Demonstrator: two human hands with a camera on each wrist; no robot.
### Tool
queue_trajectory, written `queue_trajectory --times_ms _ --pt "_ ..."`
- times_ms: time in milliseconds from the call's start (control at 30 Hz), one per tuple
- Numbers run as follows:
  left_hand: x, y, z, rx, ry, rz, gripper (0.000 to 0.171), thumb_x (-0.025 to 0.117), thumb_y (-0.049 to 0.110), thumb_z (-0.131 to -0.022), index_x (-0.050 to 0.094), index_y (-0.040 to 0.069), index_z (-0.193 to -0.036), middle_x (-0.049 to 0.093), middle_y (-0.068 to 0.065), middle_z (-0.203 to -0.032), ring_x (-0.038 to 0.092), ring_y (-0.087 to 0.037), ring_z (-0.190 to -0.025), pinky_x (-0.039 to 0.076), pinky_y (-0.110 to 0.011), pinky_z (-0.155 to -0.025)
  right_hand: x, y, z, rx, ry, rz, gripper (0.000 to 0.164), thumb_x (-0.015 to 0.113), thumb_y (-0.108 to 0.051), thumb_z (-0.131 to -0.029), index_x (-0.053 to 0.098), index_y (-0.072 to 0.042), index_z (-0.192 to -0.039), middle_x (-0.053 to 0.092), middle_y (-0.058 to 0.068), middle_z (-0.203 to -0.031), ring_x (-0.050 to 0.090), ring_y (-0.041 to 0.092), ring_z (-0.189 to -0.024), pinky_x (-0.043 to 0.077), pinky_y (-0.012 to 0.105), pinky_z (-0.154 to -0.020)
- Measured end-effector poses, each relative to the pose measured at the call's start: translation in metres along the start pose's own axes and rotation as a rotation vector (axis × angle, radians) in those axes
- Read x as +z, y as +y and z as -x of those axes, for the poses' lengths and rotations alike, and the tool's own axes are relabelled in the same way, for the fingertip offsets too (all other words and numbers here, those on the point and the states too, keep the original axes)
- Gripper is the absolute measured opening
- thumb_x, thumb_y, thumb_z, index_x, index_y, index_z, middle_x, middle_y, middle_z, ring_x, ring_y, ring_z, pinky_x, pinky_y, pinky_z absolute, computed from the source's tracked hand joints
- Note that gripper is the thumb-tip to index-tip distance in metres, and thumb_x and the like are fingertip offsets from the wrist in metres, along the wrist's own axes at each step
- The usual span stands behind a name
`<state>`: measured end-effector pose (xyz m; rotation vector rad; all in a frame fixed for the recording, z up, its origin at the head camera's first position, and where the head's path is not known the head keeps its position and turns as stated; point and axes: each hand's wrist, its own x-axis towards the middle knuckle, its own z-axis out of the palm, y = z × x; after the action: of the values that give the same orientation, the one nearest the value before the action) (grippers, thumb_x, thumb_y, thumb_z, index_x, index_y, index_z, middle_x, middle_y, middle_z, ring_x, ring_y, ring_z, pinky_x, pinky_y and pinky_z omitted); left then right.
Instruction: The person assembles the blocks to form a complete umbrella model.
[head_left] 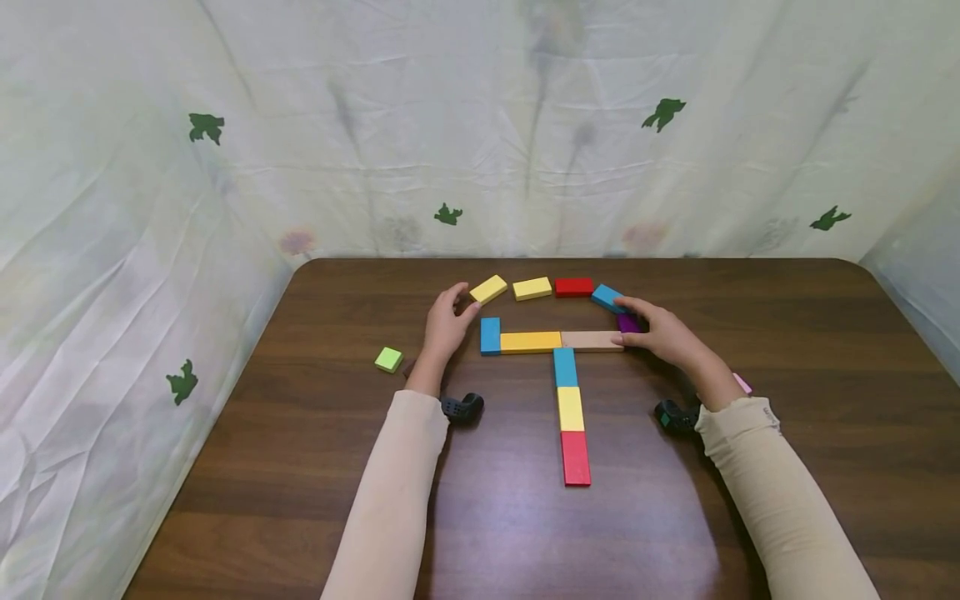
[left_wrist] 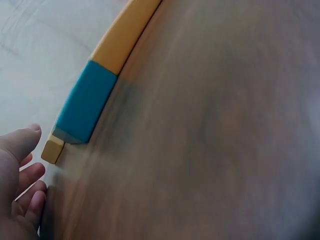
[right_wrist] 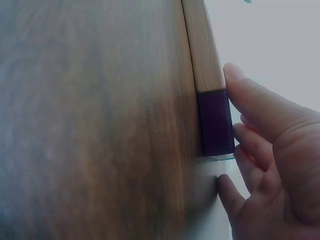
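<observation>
Leftmost yellow block (head_left: 489, 289) seemed best served by light nudges; it lay just beside the fingertips of the left hand (head_left: 446, 325), relaxed and grasping nothing. Rightward, the purple block (right_wrist: 216, 122) wanted, I judged, equal gentleness; it sat between the right hand's (head_left: 666, 335) thumb and fingers, though whether pinched I couldn't tell.

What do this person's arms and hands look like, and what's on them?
The left hand and right hand wear no gloves. A long cream fabric left sleeve and matching right sleeve cover the forearms; the right bears a small dark marking. Each wrist has a curved black device; the right device shows a green patch.
</observation>
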<state>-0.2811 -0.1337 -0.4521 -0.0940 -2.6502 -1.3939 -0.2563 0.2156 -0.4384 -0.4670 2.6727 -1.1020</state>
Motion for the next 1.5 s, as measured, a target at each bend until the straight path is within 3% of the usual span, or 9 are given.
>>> queue_trajectory --times_ms 200,567,1100,1500 --pt "0.004 0.001 -0.003 -0.035 0.041 -0.008 0.042 0.061 0.024 -0.087 0.052 0.007 -0.124 0.053 -0.008 -0.120 0.045 -0.022 -0.109 0.036 -0.033 -0.091 0.000 0.000 0.000 -0.001 0.007 0.001 0.070 0.064 -0.037 -0.082 0.033 -0.012 -0.139 0.029 0.018 -0.140 0.026 0.036 -0.126 0.021 0.053 -0.099" --pt "0.008 0.006 -0.008 -0.117 0.074 -0.148 0.036 0.060 0.025 -0.087 0.058 0.015 -0.122 0.054 -0.006 -0.122 0.043 -0.026 -0.107 0.035 -0.037 -0.089 0.000 -0.003 -0.001 0.007 0.004 0.000 0.071 0.064 -0.037 -0.082 0.033 -0.010 -0.139 0.029 0.020 -0.140 0.025 0.037 -0.127 0.020 0.053 -0.099" --pt "0.005 0.003 -0.004 -0.012 -0.048 -0.113 0.034 0.062 0.023 -0.086 0.060 0.014 -0.119 0.055 -0.007 -0.118 0.042 -0.026 -0.106 0.035 -0.038 -0.088 0.001 0.000 0.000 -0.005 0.025 -0.007 0.070 0.065 -0.037 -0.081 0.035 -0.011 -0.138 0.031 0.019 -0.139 0.026 0.036 -0.126 0.021 0.053 -0.099" --pt "0.013 0.008 -0.005 -0.039 -0.020 -0.144 0.031 0.058 0.029 -0.089 0.061 0.017 -0.117 0.057 -0.003 -0.115 0.044 -0.027 -0.104 0.026 -0.043 -0.091 0.000 0.001 0.000 -0.007 0.015 -0.001 0.071 0.064 -0.039 -0.081 0.034 -0.010 -0.138 0.030 0.019 -0.139 0.026 0.037 -0.126 0.020 0.052 -0.099"
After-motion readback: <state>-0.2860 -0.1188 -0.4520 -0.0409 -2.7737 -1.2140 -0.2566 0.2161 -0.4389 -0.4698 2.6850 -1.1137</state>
